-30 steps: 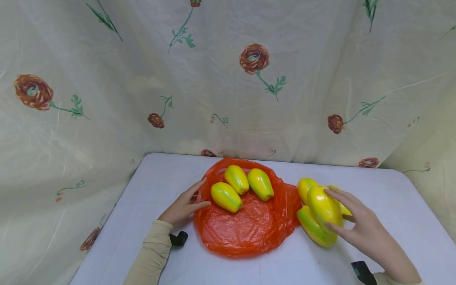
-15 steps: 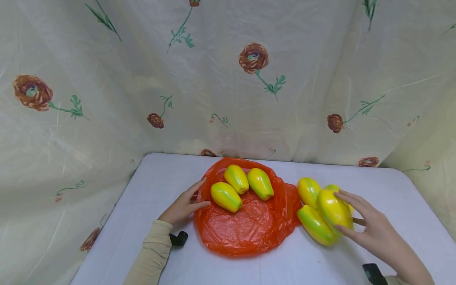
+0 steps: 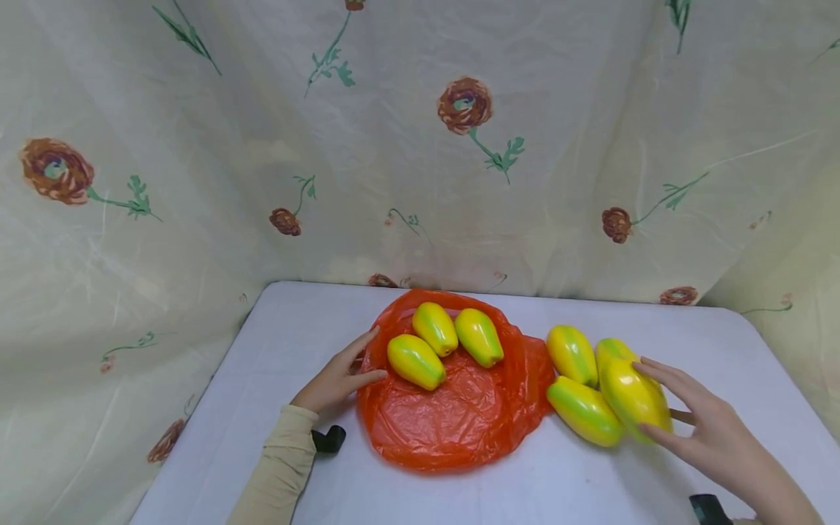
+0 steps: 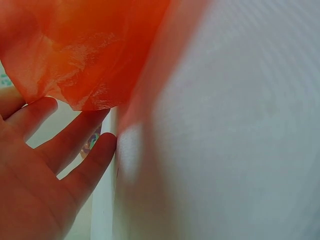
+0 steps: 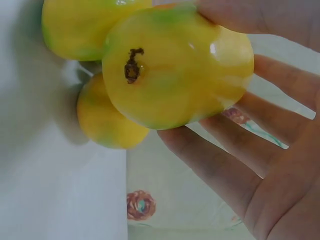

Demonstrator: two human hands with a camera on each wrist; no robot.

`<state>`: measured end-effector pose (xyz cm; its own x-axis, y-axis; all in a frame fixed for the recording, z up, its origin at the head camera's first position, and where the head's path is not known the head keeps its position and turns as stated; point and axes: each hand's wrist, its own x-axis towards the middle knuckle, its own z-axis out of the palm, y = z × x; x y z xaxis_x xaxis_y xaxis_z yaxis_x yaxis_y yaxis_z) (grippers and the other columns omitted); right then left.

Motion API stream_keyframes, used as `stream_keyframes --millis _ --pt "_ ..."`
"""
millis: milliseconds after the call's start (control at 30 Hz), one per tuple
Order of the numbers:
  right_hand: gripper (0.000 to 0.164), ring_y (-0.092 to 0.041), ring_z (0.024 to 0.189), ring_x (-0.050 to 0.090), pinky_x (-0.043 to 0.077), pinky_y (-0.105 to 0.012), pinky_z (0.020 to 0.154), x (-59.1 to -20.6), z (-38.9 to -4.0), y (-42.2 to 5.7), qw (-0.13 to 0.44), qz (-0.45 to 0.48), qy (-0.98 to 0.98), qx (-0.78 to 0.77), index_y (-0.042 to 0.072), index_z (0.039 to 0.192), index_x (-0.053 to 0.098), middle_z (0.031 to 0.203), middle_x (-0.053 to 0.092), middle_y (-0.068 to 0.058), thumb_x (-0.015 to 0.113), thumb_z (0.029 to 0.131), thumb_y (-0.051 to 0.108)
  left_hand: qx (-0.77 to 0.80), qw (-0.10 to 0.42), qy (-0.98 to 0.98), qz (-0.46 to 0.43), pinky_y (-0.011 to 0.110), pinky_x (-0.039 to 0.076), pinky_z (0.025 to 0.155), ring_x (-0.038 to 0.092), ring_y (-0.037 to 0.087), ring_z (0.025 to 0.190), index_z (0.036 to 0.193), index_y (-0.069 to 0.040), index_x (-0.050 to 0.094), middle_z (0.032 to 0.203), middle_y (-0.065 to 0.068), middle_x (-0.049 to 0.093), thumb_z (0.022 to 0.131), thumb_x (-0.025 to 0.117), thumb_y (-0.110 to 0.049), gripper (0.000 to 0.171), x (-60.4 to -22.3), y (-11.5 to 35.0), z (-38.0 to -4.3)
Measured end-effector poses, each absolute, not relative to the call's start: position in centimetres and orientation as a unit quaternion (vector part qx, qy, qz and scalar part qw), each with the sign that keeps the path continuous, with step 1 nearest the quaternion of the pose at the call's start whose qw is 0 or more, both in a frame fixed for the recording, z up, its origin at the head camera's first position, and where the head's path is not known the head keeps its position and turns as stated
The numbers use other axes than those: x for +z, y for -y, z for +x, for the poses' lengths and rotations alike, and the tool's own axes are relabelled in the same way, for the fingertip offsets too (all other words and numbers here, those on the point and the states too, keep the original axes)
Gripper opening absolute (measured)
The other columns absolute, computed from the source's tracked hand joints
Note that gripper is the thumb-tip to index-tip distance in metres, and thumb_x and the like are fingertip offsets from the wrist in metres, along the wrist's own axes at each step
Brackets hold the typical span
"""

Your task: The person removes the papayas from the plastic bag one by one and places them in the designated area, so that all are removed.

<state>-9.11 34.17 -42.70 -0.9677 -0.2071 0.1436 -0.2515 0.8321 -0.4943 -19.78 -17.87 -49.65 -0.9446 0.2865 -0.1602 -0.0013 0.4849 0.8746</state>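
Observation:
My right hand grips a yellow-green papaya between thumb and fingers, above the right of the table. In the right wrist view its brown stem scar faces the camera. Beside and partly behind it lie other papayas, one long one in front and another farther back. A red plastic bag is spread in the middle with three papayas on it. At the bag's left rim, my left hand touches the thin plastic with spread, fairly straight fingers. Bag plastic fills the upper left wrist view.
A white table carries everything. Its far edge meets a hanging floral cloth, which also closes off both sides. The bag's gathered right end lies close to the papayas on the right. Dark wrist cameras sit on both wrists.
My right hand has moved to the right with the papaya, away from the bag, uncovering more of the papayas behind it. The left hand and the bag look unchanged.

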Motion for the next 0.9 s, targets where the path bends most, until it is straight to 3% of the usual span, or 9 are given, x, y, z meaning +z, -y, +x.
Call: stream_keyframes --millis 367,567,900 --pt "0.092 -0.053 0.125 0.049 0.063 -0.051 0.072 -42.7 -8.9 -35.0 0.027 0.115 0.960 0.253 0.005 0.152 0.046 0.153 0.046 -0.029 0.091 0.073 0.008 0.493 0.140 -0.854 0.085 0.054 0.042 0.120 0.038 0.032 0.152 0.163 -0.038 0.027 0.170 0.000 0.032 0.095 0.075 -0.039 0.084 -49.6 17.8 -19.8" --pt "0.092 -0.047 0.123 0.049 0.064 -0.049 0.072 -43.0 -8.9 -35.2 0.019 0.118 0.957 0.264 0.007 0.153 0.046 0.151 0.048 -0.027 0.092 0.073 0.009 0.495 0.139 -0.854 0.083 0.054 0.042 0.119 0.039 0.031 0.152 0.163 -0.040 0.027 0.170 -0.001 0.032 0.094 0.075 -0.038 0.084 -49.6 17.8 -19.7" --pt "0.087 -0.050 0.126 0.049 0.064 -0.051 0.075 -43.3 -9.0 -35.0 -0.008 0.131 0.953 0.273 0.010 0.150 0.049 0.151 0.049 -0.027 0.091 0.074 0.009 0.498 0.141 -0.852 0.083 0.054 0.041 0.120 0.040 0.030 0.151 0.162 -0.042 0.027 0.169 -0.004 0.033 0.094 0.076 -0.038 0.084 -49.6 17.9 -19.8"
